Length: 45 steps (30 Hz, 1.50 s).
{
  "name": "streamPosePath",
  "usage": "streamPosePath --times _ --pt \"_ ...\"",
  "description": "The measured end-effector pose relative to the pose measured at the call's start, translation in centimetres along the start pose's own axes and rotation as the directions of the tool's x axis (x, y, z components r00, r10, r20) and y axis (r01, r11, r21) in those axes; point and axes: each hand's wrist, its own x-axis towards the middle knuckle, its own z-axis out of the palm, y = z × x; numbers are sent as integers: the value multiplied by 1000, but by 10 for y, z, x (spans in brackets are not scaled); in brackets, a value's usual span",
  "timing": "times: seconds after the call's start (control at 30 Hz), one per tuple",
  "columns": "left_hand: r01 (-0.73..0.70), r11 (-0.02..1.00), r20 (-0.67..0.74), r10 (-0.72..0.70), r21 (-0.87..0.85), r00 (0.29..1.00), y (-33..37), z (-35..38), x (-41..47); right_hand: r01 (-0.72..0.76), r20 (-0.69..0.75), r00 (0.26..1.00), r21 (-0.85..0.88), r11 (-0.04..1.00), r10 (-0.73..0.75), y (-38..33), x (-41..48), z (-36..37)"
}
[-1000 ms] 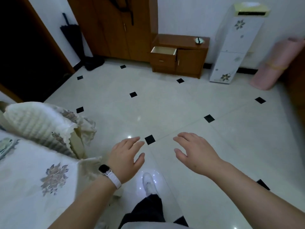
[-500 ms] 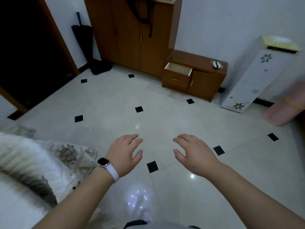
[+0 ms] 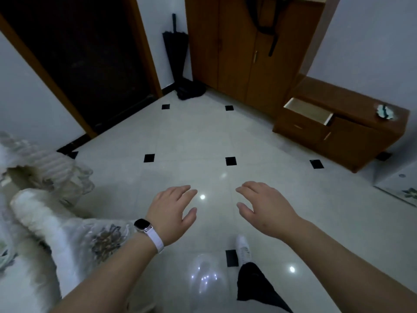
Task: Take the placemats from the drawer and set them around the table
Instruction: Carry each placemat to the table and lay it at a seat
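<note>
A low brown cabinet (image 3: 352, 141) stands against the far right wall with its top left drawer (image 3: 308, 111) pulled open; the pale drawer inside shows no placemats from here. My left hand (image 3: 172, 210), with a white watch on the wrist, and my right hand (image 3: 265, 207) hover over the tiled floor in the middle of the view, palms down, fingers apart, holding nothing. At the left edge lies the table's white flowered cloth (image 3: 74, 240), beside my left forearm. No placemat is visible.
A tall brown wardrobe (image 3: 239, 50) stands at the back, a black folded umbrella (image 3: 174, 50) leaning in the corner beside a dark doorway (image 3: 74, 53). A covered chair (image 3: 45, 168) is at the left. A small dish (image 3: 385, 111) sits on the cabinet. My white shoe (image 3: 243, 247) steps forward.
The view has swung left and moved closer to the cabinet; the drawer now sits at the right. The white floor appliance has slid almost out of view. Both hands stay open and empty.
</note>
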Motion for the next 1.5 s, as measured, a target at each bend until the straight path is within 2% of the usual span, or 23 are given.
streamPosePath --times 0.2,0.4,0.53,0.7,0.8,0.93,1.03,1.27,1.5 --pt "176 983 44 -178 49 983 -16 6 82 139 60 988 28 990 -140 51 116 -29" --pt "298 942 -41 -295 155 955 -28 -17 145 335 105 935 54 941 -339 60 228 -51" --pt "446 869 -127 -428 213 895 -48 -42 145 492 99 862 79 867 -497 13 281 -58" --pt "650 743 -174 -627 157 759 -84 -48 101 629 146 762 68 775 -631 -39 329 -56" --pt "731 673 -217 -701 116 680 -105 -44 75 677 189 711 80 732 -678 -70 348 -45" --pt "756 647 -235 -723 100 650 -154 -43 73 732 243 649 61 679 -721 -110 380 -27" --pt "762 640 -258 -723 96 640 -204 -48 82 746 278 632 35 665 -724 -148 415 -16" --pt "805 588 -275 -764 77 584 -320 -85 74 809 300 563 -7 588 -770 -268 492 -2" --pt "874 484 -327 -821 34 467 -396 -134 22 875 280 457 25 483 -844 -382 526 10"
